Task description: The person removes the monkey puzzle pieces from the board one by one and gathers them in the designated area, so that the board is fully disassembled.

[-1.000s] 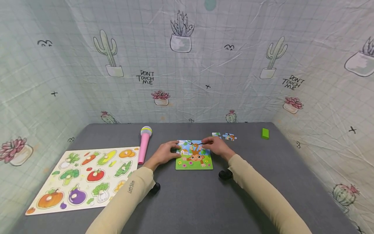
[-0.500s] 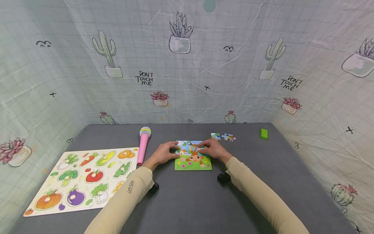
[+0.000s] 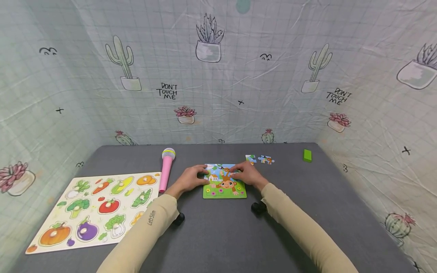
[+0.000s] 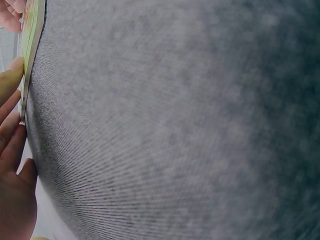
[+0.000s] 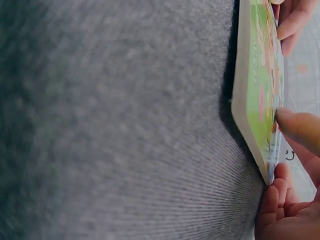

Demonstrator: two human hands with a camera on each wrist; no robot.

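A square jigsaw puzzle (image 3: 222, 192) with a monkey picture lies flat on the grey table in the head view. My left hand (image 3: 190, 179) holds its left edge, thumb and fingers spread along it. On the upper right of the picture rest the thumb and index finger of my right hand (image 3: 252, 174). In the right wrist view the thumb (image 5: 297, 125) touches the puzzle face (image 5: 257, 112), and the other fingers curl at its corner. Whether a single piece sits under those fingertips is hidden. Two loose jigsaw pieces, one (image 3: 251, 157) partly covered, another (image 3: 266, 159) beside it, lie behind my right hand.
A pink toy microphone (image 3: 166, 170) lies left of the puzzle. Farther left is a vegetable peg board (image 3: 128, 208), partly behind my left sleeve. A green block (image 3: 307, 155) sits at the back right. A patterned cloth (image 3: 218, 94) surrounds the table.
My right hand has moved from the puzzle's top right corner a little left and down onto its face. The left hand keeps its place. The whole view has shifted slightly.
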